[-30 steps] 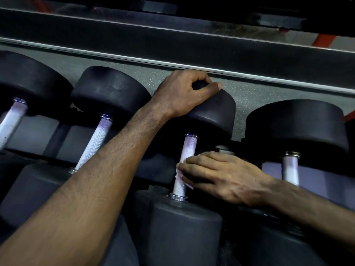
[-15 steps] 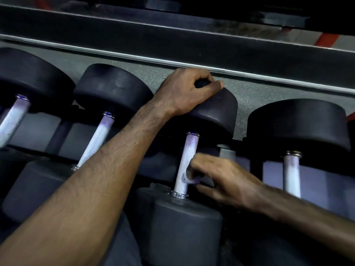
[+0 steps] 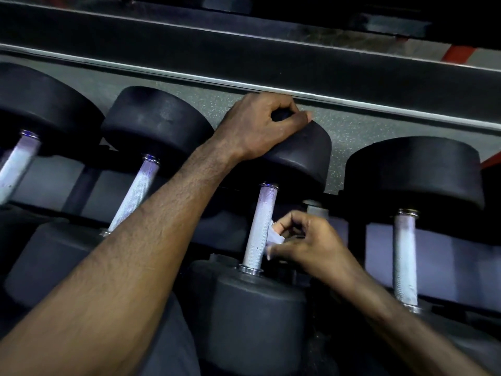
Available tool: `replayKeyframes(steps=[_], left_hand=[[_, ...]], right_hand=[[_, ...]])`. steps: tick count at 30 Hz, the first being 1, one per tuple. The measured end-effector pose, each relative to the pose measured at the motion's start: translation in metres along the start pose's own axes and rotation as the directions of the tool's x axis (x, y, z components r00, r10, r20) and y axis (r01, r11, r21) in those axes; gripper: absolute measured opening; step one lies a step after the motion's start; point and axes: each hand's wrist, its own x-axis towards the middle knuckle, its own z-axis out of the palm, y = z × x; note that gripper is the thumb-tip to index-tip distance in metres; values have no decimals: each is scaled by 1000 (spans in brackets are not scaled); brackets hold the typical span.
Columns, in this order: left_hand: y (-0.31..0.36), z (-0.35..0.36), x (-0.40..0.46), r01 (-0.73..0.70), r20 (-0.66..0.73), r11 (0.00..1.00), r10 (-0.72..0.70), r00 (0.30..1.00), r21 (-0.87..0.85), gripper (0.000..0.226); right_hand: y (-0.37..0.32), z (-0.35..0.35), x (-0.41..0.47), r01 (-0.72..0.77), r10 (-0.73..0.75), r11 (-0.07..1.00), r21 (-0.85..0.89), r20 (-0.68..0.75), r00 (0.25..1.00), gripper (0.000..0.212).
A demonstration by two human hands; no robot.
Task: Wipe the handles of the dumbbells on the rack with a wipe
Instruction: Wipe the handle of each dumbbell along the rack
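Several black dumbbells with pale knurled handles lie side by side on the rack. My left hand grips the top edge of the far head of the third dumbbell, fingers curled over it. Its handle runs down to the near head. My right hand pinches a small crumpled white wipe against the right side of that handle, just above its lower collar. Most of the wipe is hidden by my fingers.
To the left stand two more dumbbells, one handle partly behind my left forearm and another handle at the frame edge. A fourth dumbbell handle stands to the right. A dark rack rail crosses above, over speckled grey floor.
My right hand has come off the top of the handle, where it was wrapped round it, and now pinches the wipe at the handle's right side. My left hand stays on the far head.
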Motion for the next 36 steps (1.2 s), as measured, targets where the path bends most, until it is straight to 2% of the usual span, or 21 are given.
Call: replayKeyframes(steps=[2,4,7,9,10,14,16,18,20,22,24,26,28,30,33,35,36], left_hand=[[1,-1,0,4,2,1000,-4,1000,-2,46],[1,-2,0,6,-1,1000,-6,1000,0,43],[1,-1,0,-1,2,1000,1,1000,-11,39],[-1,1,1,-14,-1,1000,14,1000,-26,39],[-2,1,1,-22,-3,999,22,1000,-28,39],[-2,1,2,-29,-9,999,29,1000,-16,42],[-1,0,1,-24,-6,1000,24,1000,-14,40],[2,0,-1,-37,-4,999,37,999,-20,37],[3,-1,-2,-45,-3,999,45,999,-24,36],[4,-2,-3,-40,3,999,40,999,-26,36],[6,-3,-4,-48,11,998,48,999,-30,34],[7,-2,-4,-64,6,998,64,998,-27,31],[9,-2,-5,-67,0,997,67,998,-31,30],[8,-3,-7,-63,-10,997,63,998,-51,30],[13,-1,-9,-55,-21,996,54,998,-68,25],[12,-1,-10,-55,-35,997,53,998,-58,21],[12,0,-10,-57,-37,997,55,998,-49,20]], right_hand=[[4,7,1,-157,173,941,299,-28,985,25],[5,13,16,-261,293,817,514,20,956,31],[-7,16,39,-342,299,600,723,193,934,46],[-12,21,42,-398,267,451,799,305,914,51],[-13,24,40,-427,238,412,805,357,903,52],[-15,20,44,-451,150,470,759,435,888,44],[-21,20,51,-446,149,451,773,428,891,27],[-21,28,49,-466,176,491,736,440,880,14],[-14,37,41,-514,198,562,648,498,844,21],[-12,39,35,-529,207,569,630,513,833,26],[-15,37,40,-474,230,543,693,420,878,18],[-23,35,44,-395,253,576,715,304,919,11],[-22,34,39,-338,227,658,672,251,941,23],[-11,33,28,-346,223,681,646,267,937,34],[5,21,14,-336,241,590,734,237,941,23],[8,16,14,-251,251,544,800,131,959,14],[9,13,15,-222,271,549,806,79,959,19]])
